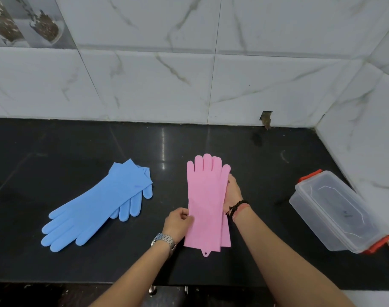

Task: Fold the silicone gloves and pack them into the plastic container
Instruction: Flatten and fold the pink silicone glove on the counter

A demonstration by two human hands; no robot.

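Note:
Two pink silicone gloves (205,202) lie stacked flat on the black counter, fingers pointing to the wall. My left hand (177,222) pinches their left edge near the cuff. My right hand (233,192) lies against the stack's right edge, its fingers partly hidden behind the pink glove. A pair of blue silicone gloves (94,206) lies crossed at the left, one on top of the other. The clear plastic container (335,209) with orange latches stands at the right, its lid on.
The black counter (78,140) ends at a marble-tiled wall behind and a side wall at the right, close to the container. The counter's front edge runs just below my forearms.

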